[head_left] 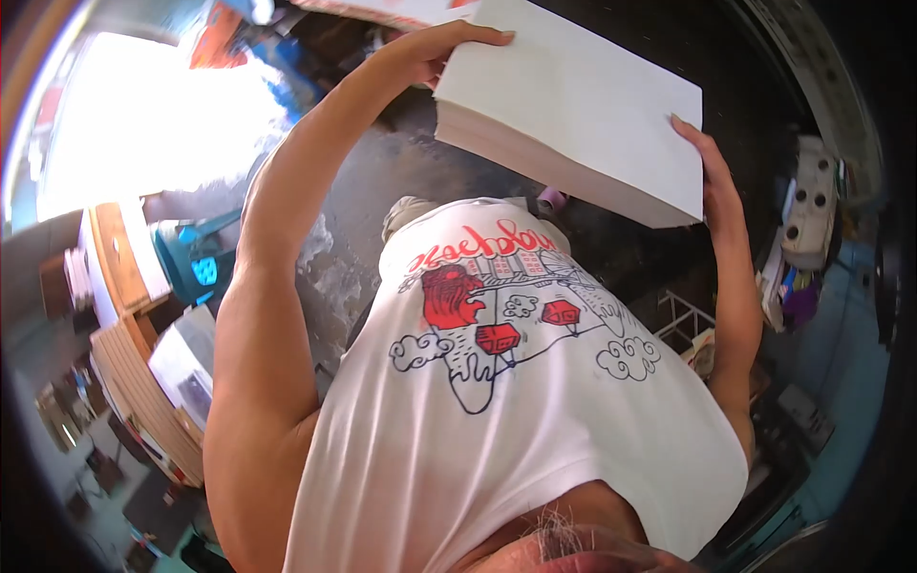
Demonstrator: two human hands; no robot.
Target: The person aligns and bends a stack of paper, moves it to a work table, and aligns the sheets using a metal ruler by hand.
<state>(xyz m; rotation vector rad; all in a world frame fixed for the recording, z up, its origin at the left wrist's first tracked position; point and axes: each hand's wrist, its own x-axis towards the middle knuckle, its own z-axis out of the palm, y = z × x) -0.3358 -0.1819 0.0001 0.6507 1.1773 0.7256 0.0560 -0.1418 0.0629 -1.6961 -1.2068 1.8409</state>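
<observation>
A thick stack of white paper [583, 100] is held out in front of my body, tilted, its layered edge facing me. My left hand [447, 48] grips its left end, the thumb lying on the top sheet and the other fingers mostly hidden at the side and below. At the right end, my right hand [712, 172] clasps the stack with its thumb on top; its remaining fingers are largely out of sight. Below the stack is my white printed shirt [430, 458].
Stacked brown boards or sheets [143, 392] and a teal plastic object [196, 258] stand on the left, near a bright opening [143, 124]. On the right are a pale panel with round dark holes [810, 205] and a metal rack [680, 315]. The grey floor [401, 158] looks worn.
</observation>
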